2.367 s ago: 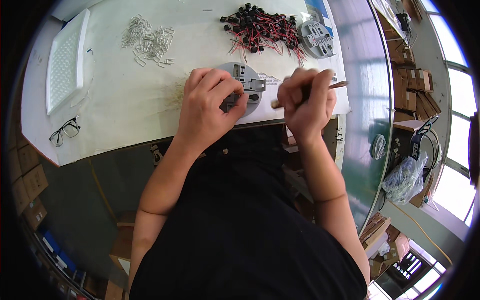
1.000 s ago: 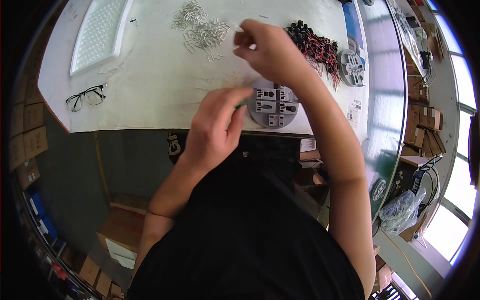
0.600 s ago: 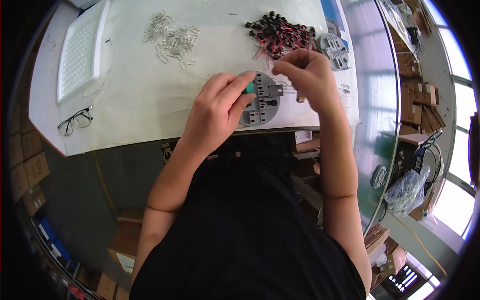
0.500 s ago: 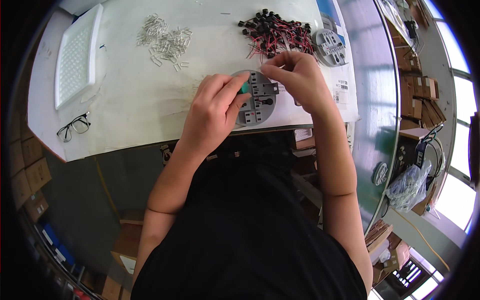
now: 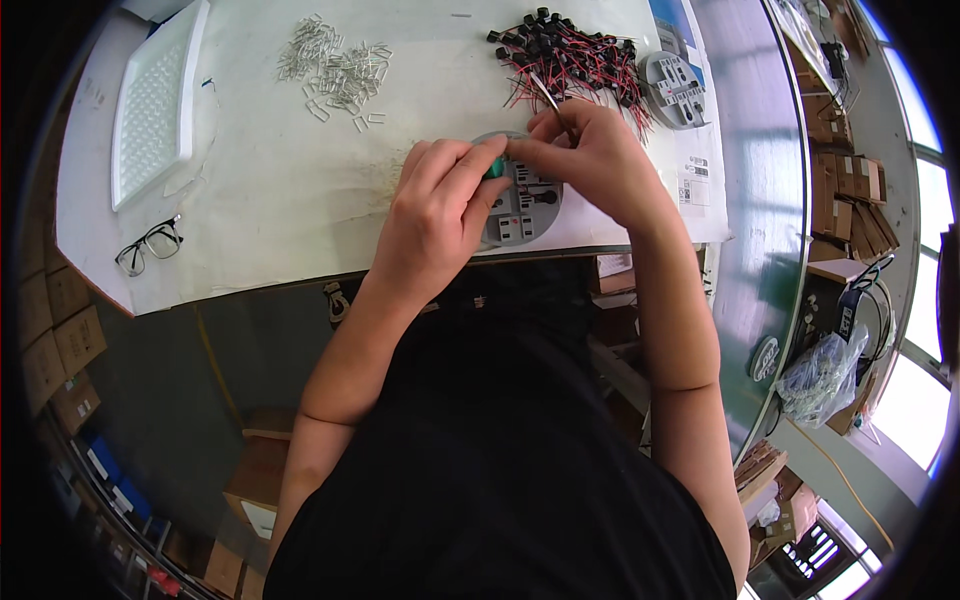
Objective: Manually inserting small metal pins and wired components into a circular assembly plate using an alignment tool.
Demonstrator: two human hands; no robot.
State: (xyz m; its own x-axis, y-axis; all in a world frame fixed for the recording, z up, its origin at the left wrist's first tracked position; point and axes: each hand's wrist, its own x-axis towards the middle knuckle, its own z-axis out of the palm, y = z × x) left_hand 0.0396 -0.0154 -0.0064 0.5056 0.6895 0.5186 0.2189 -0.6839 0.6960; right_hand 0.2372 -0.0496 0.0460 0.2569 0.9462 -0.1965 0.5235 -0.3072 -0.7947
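A round grey plastic base [image 5: 520, 228] with slots and small fittings lies near the table's front edge, partly covered by my hands. At its left side my left hand [image 5: 432, 205] is closed, thumb and fingers pinching a small green part [image 5: 494, 167], mostly hidden. My right hand [image 5: 592, 160] is closed over the base's far side, its fingertips meeting those of the left. A slim metal tool [image 5: 545, 94], like tweezers, sticks up from the right fingers. What the right fingertips touch is too small to make out.
Black round components with red and black wires [image 5: 575, 60] are heaped behind my right hand. A second grey base [image 5: 676, 90] stands right of them. Farther left lie clear U-shaped pieces [image 5: 335, 72], a white tray [image 5: 155, 110] and eyeglasses [image 5: 150, 246].
My right hand has moved left and down over the base to my left fingertips, and the metal tool now shows above it. The whole view has shifted slightly.
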